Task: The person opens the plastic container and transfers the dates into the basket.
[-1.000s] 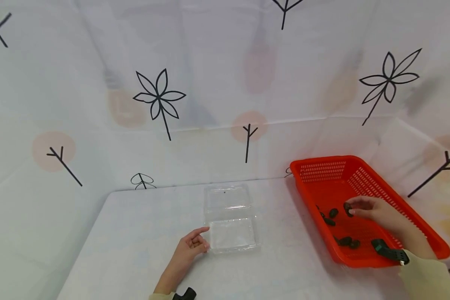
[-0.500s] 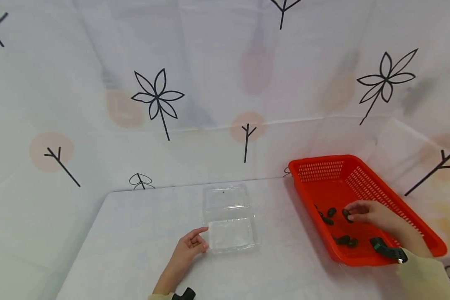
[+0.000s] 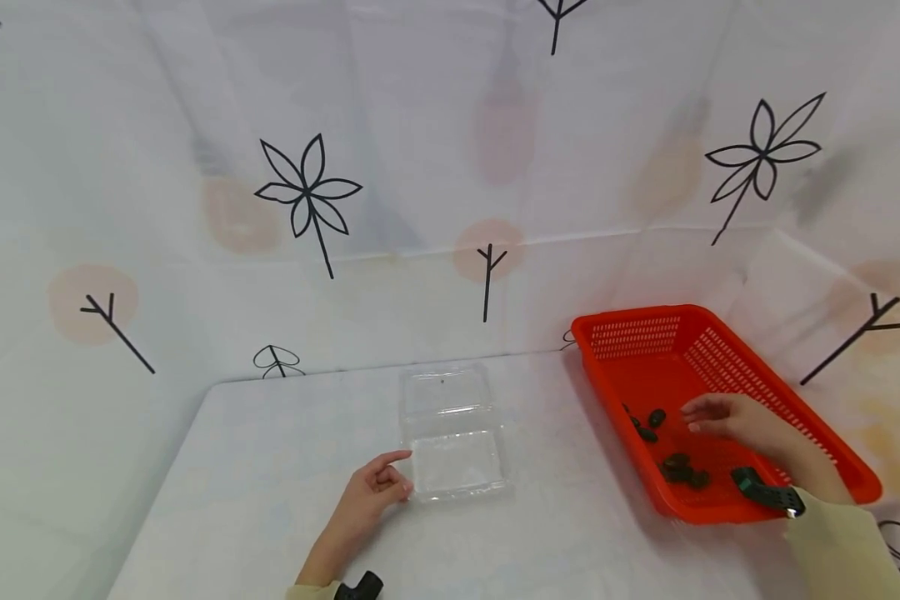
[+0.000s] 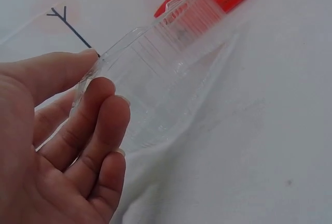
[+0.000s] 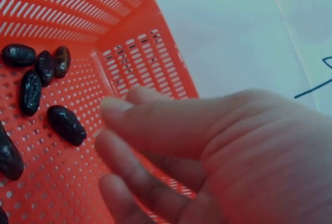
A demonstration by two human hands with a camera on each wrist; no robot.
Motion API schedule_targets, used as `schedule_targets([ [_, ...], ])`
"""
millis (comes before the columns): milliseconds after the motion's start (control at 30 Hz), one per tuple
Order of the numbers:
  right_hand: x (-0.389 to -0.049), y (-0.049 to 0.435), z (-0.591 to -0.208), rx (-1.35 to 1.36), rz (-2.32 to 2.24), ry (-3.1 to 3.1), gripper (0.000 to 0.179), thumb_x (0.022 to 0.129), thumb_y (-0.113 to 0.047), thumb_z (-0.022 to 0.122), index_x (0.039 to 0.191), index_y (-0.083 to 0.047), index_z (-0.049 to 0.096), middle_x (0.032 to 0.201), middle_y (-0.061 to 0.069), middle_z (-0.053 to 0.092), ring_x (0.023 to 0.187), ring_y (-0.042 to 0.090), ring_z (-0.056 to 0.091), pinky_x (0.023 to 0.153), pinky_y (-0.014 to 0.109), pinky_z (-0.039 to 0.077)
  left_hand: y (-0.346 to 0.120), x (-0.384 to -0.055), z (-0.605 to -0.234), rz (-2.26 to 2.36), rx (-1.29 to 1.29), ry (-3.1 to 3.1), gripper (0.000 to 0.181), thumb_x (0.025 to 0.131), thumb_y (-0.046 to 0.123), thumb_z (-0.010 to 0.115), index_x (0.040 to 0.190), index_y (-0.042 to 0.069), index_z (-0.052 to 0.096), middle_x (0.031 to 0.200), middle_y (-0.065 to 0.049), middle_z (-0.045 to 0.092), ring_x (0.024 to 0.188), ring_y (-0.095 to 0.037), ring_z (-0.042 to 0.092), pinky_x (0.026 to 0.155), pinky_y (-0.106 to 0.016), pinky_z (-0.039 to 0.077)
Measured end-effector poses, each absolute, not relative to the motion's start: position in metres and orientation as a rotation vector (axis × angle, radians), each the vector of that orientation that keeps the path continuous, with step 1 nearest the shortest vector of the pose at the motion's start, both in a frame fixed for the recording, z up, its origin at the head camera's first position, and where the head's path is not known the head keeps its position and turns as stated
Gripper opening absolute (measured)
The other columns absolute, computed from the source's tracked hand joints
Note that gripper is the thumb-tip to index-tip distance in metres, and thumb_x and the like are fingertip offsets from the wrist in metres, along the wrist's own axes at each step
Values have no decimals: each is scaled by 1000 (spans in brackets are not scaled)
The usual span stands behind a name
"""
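My left hand (image 3: pixel 371 487) is at the left edge of an open clear plastic clamshell box (image 3: pixel 457 467), whose lid lies folded back behind it. In the left wrist view, thumb and forefinger pinch the rim of this box (image 4: pixel 161 76). On the right, my right hand (image 3: pixel 731 419) is above the inside of a red perforated basket (image 3: pixel 648 373), its fingers loosely bent with nothing between them. Several dark, wrinkled dates (image 3: pixel 656 418) lie on the basket's floor. In the right wrist view, a single date (image 5: pixel 66 125) lies just left of the fingertips, apart from them.
White cloth covers the table (image 3: pixel 285 467), and a white patterned sheet (image 3: pixel 412 125) rises behind it. The basket's raised side wall (image 3: pixel 765 367) stands beyond the right hand. A dark watch (image 3: pixel 767 492) is on the right wrist, and a black device (image 3: pixel 362 587) on the left.
My right hand has let go of the date it pinched, which now lies among the nearer dates in the basket. My left hand stays at the box. The head view has shifted slightly.
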State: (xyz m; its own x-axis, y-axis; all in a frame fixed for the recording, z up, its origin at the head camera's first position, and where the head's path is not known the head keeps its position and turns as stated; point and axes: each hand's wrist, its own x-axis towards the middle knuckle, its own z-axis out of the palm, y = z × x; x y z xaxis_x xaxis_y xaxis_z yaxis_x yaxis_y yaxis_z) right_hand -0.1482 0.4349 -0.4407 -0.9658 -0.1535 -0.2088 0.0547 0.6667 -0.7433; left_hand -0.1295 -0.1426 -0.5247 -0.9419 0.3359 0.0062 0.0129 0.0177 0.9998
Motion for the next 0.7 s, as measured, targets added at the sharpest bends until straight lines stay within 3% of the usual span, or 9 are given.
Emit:
schedule_targets([
  [167,-149,430,-435,-119,-1198,2663,41,95,-22,69,126,4,61,118,20,66,103,33,63,82,39,52,-150,-131,-518,1949,371,2105,55,91,2,69,141,-8,47,88,-11,67,80,-13,66,79,-28,54],
  [400,-149,419,-425,-176,-1211,2691,40,96,-21,68,128,3,60,121,21,65,100,22,65,81,35,54,-164,-130,-514,1869,381,2206,53,93,4,69,141,-6,48,90,-13,70,81,-16,67,77,-27,54],
  [700,-141,399,-409,-279,-1255,2737,35,97,-18,66,126,2,62,118,16,67,95,3,63,79,28,53,-184,-128,-504,1793,55,2384,38,93,8,68,130,3,62,89,-9,72,81,-26,67,76,-29,54],
])
